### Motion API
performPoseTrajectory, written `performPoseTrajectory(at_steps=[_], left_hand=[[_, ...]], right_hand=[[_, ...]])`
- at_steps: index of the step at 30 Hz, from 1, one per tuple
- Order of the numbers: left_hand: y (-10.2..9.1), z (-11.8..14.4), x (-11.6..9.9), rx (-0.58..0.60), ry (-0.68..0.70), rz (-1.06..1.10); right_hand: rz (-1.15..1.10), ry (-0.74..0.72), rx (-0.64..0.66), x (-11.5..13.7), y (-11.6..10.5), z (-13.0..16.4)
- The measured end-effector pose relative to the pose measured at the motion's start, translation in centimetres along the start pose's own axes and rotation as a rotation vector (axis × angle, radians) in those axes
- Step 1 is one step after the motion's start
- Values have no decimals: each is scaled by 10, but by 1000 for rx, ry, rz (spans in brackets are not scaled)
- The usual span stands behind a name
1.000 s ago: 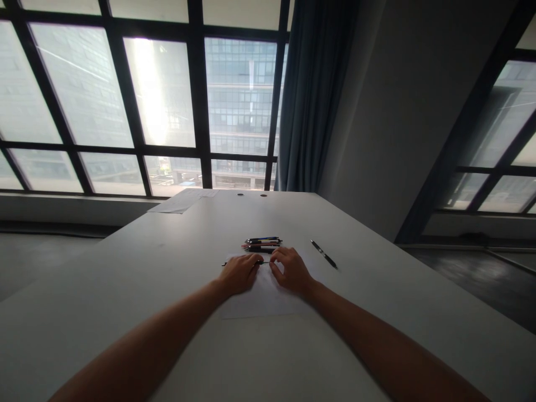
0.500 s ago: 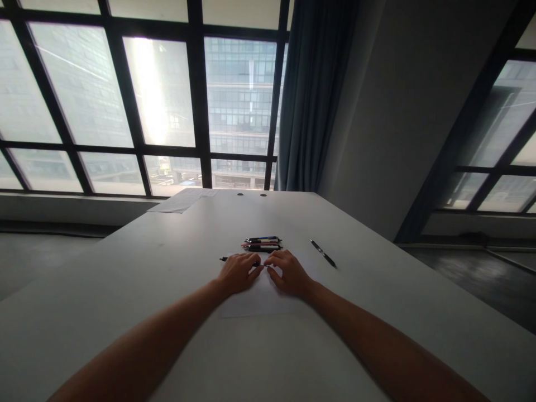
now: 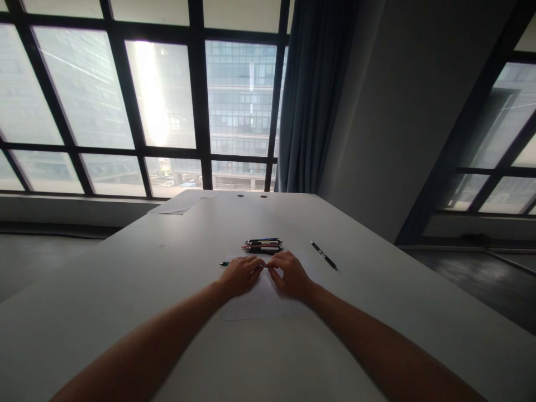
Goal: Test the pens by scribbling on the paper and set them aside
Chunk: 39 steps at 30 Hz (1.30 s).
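Observation:
My left hand is closed around a dark pen; one end of the pen pokes out to the left of the hand. My right hand pinches the thin other end of it, where a narrow piece shows between the two sets of fingertips. Most of the pen's body is hidden by the fingers. Both hands rest over a white sheet of paper. Just beyond them lies a row of several pens, mostly black, with red and blue ones among them.
A single black pen lies slantwise to the right of my hands. More paper sheets lie at the far left corner of the white table. Two round dark discs are near the far edge, before the window and curtain.
The fingertips of my hands have drawn slightly closer together. The pen end at the left has shifted a little, and the loose pens lie as before.

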<state>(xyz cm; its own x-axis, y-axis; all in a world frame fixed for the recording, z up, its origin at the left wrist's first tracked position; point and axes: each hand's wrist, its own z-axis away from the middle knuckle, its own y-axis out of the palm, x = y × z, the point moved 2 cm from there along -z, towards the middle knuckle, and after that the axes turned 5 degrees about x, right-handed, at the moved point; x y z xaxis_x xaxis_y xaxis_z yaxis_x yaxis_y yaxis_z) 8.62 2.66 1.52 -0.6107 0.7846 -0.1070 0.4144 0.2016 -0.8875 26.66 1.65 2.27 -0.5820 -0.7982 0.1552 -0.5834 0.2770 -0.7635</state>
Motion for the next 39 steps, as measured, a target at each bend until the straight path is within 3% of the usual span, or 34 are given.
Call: performPoseTrajectory(at_steps=[10, 17, 29, 39], left_hand=[[-1, 0, 1, -3, -48, 18], [-3, 2, 3, -34, -176, -18], [-3, 1, 1, -60, -50, -53], [-1, 2, 2, -95, -14, -49]], right_hand=[[22, 101, -77, -7, -2, 1], [62, 212, -146, -14, -2, 1], [10, -14, -50, -3, 0, 0], [-1, -33, -78, -2, -1, -1]])
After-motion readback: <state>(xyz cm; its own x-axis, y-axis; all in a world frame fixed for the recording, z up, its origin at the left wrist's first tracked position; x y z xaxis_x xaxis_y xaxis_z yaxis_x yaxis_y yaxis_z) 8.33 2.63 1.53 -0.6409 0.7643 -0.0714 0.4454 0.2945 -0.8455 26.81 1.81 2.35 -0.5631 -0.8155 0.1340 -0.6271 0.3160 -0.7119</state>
